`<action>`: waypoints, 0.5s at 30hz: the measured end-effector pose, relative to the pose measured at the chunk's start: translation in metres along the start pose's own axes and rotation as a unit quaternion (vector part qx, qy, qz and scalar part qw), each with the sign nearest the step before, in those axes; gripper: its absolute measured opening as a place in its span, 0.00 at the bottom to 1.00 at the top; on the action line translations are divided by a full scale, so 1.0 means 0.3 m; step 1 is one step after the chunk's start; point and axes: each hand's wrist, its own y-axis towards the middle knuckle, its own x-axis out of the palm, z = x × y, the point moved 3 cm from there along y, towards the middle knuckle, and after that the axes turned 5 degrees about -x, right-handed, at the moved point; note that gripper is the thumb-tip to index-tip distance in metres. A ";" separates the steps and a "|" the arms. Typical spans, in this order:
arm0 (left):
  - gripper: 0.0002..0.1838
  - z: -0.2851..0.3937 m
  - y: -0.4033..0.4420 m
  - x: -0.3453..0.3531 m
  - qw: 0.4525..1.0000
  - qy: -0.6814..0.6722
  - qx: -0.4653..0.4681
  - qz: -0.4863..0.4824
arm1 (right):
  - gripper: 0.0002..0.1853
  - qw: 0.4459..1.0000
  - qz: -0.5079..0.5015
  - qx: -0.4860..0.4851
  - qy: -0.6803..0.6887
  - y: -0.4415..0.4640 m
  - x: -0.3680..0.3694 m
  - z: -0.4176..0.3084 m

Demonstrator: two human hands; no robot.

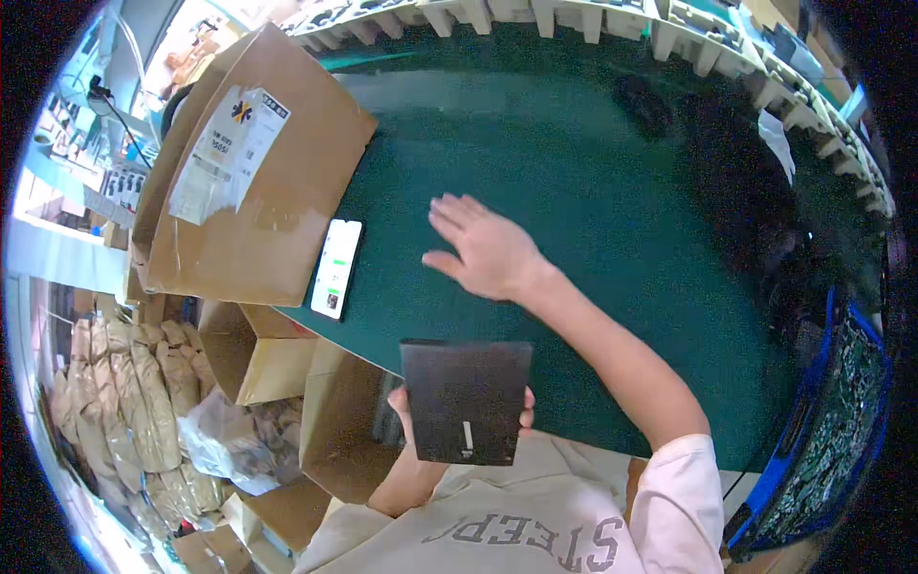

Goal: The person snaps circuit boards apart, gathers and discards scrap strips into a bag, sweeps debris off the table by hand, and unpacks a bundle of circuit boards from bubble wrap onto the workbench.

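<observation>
A flat dark box (466, 397) with a small pale mark on its face is held close to my chest. My left hand (402, 411) wraps round it from below, with fingertips showing at its right edge. Above the green table mat, my right hand (486, 251) is spread, palm down, and holds nothing; whether it touches the mat I cannot tell. A phone (337, 269) with a lit screen lies on the mat to the left of my right hand, beside a large cardboard box.
The large cardboard box (277, 182) with a label stands at the table's left. Open cartons (349, 421) and paper-wrapped bundles (143, 402) sit below the left edge. Pale moulded trays (712, 43) line the far edge. A blue-edged bin (822, 430) stands at the right.
</observation>
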 end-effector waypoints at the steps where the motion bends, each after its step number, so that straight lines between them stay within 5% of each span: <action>1: 0.79 -0.006 0.009 -0.003 0.999 -0.021 -0.024 -0.006 | 0.29 0.998 -0.034 -0.008 0.052 0.002 -0.014 -0.018; 6: 0.74 0.006 -0.010 0.013 0.972 0.189 -0.085 0.108 | 0.28 0.965 -0.088 0.090 0.229 0.047 -0.105 0.036; 9: 0.74 -0.001 -0.038 -0.007 0.938 0.263 -0.170 0.150 | 0.26 0.982 -0.053 0.062 0.172 0.113 -0.013 0.146; 12: 0.69 -0.074 -0.056 -0.110 0.970 0.139 -0.159 0.119 | 0.24 0.993 -0.005 0.031 0.110 0.212 0.068 0.198; 15: 0.56 -0.113 -0.032 0.035 0.977 0.122 -0.155 0.076 | 0.25 0.990 -0.083 -0.061 0.097 0.288 0.157 0.139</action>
